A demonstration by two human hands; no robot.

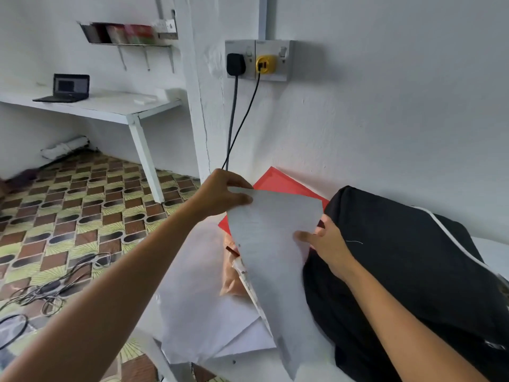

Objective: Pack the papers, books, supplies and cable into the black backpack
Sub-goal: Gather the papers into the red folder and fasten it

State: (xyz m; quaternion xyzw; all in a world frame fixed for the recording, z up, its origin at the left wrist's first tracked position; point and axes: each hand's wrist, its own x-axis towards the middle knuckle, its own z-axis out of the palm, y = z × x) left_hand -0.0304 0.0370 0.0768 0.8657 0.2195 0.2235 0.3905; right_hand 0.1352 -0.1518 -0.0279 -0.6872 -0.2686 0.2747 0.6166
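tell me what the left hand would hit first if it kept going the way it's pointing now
Probably the red folder. The left hand, pinching the top corner of the grey sheet, points rightward, and the folder lies just past its fingertips, with the white wall behind it. Depth is hard to judge.

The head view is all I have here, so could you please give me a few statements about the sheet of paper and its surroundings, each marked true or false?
1. Both hands hold the sheet of paper. True: the left hand pinches its top corner and the right hand grips its right edge.
2. The red folder lies inside the black backpack. False: it leans against the wall, left of the backpack.
3. A yellow plug sits in the wall socket beside a black plug. True.
4. The laptop on the white desk is closed. False: its lid is up.
5. More papers lie under the held sheet. True.
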